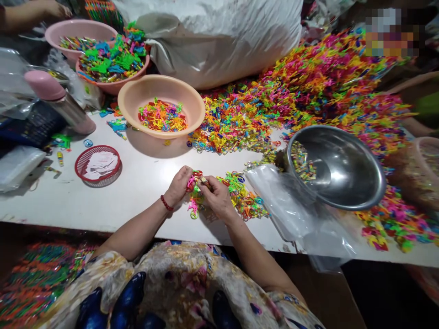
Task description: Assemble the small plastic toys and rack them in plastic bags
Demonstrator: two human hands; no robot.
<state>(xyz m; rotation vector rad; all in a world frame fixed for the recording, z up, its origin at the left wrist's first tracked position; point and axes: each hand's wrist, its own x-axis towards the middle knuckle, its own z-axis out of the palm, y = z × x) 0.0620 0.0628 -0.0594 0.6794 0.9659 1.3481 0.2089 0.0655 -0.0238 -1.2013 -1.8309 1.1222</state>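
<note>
My left hand [179, 186], with a red bead bracelet [166, 203] on its wrist, is closed on small plastic toy pieces, pink and red ones [191, 183] showing at the fingertips. Close beside it, my right hand [218, 199] pinches a small item with a pale round end [203, 181]; its kind is partly hidden by the fingers. Pink and green pieces [194, 206] lie or hang just below the hands; I cannot tell which. A loose heap of colourful plastic pieces [245, 196] lies on the white table [144, 183], right of my right hand.
Ahead stand a peach basin [128, 103] with plastic pieces and fuller pink basins [55, 34]. A red basket [80, 167] holds paper slips; a thermos [73, 109] stands behind it. Clear bags [281, 205] and a steel bowl [346, 160] are right, before a large toy pile [325, 77].
</note>
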